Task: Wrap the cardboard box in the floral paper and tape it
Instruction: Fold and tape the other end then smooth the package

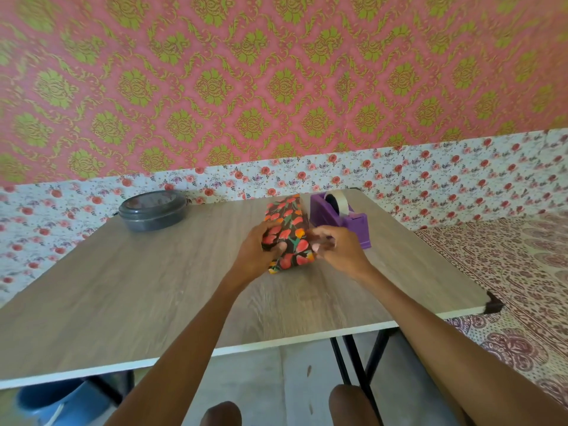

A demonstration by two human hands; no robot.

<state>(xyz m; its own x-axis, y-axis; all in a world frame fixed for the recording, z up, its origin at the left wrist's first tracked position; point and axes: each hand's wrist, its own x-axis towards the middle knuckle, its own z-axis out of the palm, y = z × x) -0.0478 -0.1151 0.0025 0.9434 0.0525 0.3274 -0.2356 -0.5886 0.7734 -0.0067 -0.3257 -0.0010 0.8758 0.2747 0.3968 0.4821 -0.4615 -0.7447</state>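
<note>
Wood-grain surface [153,287] fills the middle of the frame, patterned wall above it, a printed bed [507,272] at right. Grey lidded container [152,210] sits upper left on the surface, well apart from the work. Purple tape dispenser [341,216] stands right of centre with its tape roll [336,202] loaded and the cutter end pointing lower right.

Cardboard box [287,222] lies at centre, just beside the dispenser's left side. Floral paper [295,256] covers everything I can see of it, so no bare cardboard shows. Its long axis runs from the near end at lower centre up and away toward the wall, leaning slightly right.

My left hand [256,255] is on the near left of the box, fingers [278,249] curled over the top and gripping it. My right hand [338,250] is at the near right edge, its fingers [319,245] curled in toward the paper. That part is motion-blurred, so I cannot tell if they pinch the paper, a bit of tape, or nothing.

Key relation: the box is between both hands, and the dispenser is up and right of it, on the right hand's side. My guess is the long seam is done and the near end or taping comes next. The right hand is the nearer one for tape while the left holds the box. One risk is the paper springing open if the left hand lets go.
</note>
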